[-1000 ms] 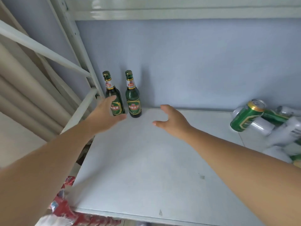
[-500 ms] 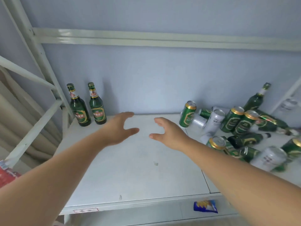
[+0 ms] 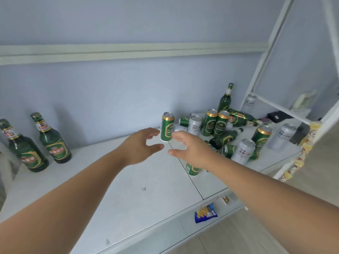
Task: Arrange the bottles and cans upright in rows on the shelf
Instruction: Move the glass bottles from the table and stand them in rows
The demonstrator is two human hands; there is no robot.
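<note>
The green can (image 3: 167, 126) stands upright at the near-left edge of the jumble, close to the back wall (image 3: 110, 92), and it looks like the next pick since nothing hems it in. The left hand (image 3: 139, 146) comes in from the can's left, fingers spread and curled, holding nothing, its fingertips just short of the can. The right hand (image 3: 190, 150) hovers in front of the can and slightly to its right, also loose and empty, thumb and fingers apart as if shaping for a wrap. Neither hand touches the can.

Just right of the can, a silver can (image 3: 194, 125) and two more green cans (image 3: 215, 123) stand bunched together. Further right of it, a tall bottle (image 3: 225, 99) stands near the wall, while other bottles (image 3: 240, 119) lie tipped among cans, so that heap is the unsorted stock. In front of the can, under the right wrist, another green can (image 3: 191, 169) shows only its lower part.

Well left of the can, two bottles (image 3: 41, 143) stand side by side against the wall, apparently the start of a row. The bare shelf (image 3: 128, 189) between them and the can is probably being kept free for the rows to grow. Most of the job is still ahead.
</note>
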